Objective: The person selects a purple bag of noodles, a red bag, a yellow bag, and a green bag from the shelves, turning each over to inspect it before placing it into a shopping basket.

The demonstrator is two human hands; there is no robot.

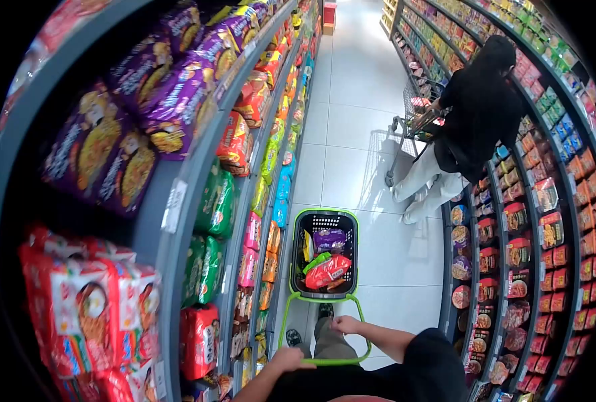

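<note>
A black shopping basket (295, 261) with a green rim and a long green handle (361, 311) stands on the floor in front of me. Inside it lie a red packet (328, 271), a purple packet (329, 239), a green packet (316, 262) and a yellow packet (308, 246). My left hand (288, 360) is closed around the near left end of the handle's bar. Within the handle's frame, my right hand (343, 325) is curled closed over my leg, its forearm crossing the handle's right side. Nothing shows in its fingers.
Close on my left rises a shelf with purple noodle packs (177, 100), red noodle packs (87, 315) and green packs (204, 268). A person in black (482, 100) stands ahead on the right with a shopping cart (405, 124). Shelves of cup noodles (515, 254) line the right side.
</note>
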